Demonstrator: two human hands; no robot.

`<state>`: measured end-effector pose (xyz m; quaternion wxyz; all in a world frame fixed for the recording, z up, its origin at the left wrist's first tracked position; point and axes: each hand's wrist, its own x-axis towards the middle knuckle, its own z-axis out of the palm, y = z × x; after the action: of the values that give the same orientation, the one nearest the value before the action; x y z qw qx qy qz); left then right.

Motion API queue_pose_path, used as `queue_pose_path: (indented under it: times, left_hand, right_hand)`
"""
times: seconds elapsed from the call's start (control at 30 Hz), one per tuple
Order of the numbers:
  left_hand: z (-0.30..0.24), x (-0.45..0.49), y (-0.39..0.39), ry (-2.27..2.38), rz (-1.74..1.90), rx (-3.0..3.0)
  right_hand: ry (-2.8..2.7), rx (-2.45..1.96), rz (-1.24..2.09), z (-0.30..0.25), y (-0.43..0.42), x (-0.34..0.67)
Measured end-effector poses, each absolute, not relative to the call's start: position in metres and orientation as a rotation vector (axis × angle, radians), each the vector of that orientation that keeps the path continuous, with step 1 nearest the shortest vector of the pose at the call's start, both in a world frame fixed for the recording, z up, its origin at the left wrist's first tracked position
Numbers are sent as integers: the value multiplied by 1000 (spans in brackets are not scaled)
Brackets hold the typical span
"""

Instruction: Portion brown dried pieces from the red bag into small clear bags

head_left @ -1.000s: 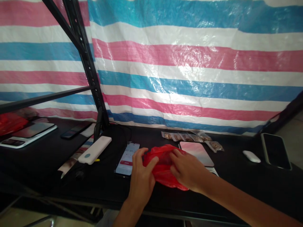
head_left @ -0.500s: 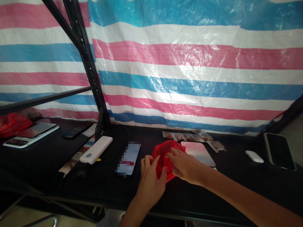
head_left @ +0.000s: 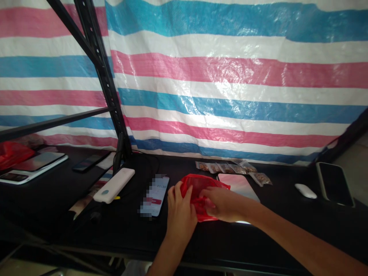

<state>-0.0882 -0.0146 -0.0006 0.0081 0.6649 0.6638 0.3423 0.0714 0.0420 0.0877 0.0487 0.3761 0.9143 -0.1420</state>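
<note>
A thin red plastic bag lies on the black table with its mouth spread wide. My left hand grips its left rim, fingers curled over the edge. Inside the mouth is my right hand, its fingers bent together; whatever they hold is hidden. Just right of the bag, partly behind my right forearm, sits a flat plate with a shiny pinkish top. Behind it, several small clear packets with brown bits inside form a row, with a separate packet at the right end.
Left of my hands lie a phone with a lit screen and a white power bank. A white mouse-shaped object and a dark-screened phone are at right. Further left are a digital scale and another red bag.
The bag's mouth is spread wider now. My right hand has sunk lower and deeper into it, and its fingers are more bent. My left hand stays at the left rim.
</note>
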Motion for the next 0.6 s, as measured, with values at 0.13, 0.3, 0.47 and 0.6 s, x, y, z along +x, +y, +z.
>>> queue_pose_path:
  times: [0.13, 0.3, 0.47, 0.6]
  left_hand:
    - [-7, -85, -11, 2116, 958, 2095]
    - [-13, -85, -7, 2172, 1157, 2057]
    - [-10, -82, -5, 2264, 1283, 2025]
    - [-4, -78, -7, 2286, 1257, 2133]
  right_hand:
    - [2830, 1277, -505, 87, 50, 71]
    - [2992, 1430, -681, 83, 55, 80]
    - [3282, 1726, -1483, 82, 54, 119]
    - [3147, 2282, -1473, 75, 45, 175]
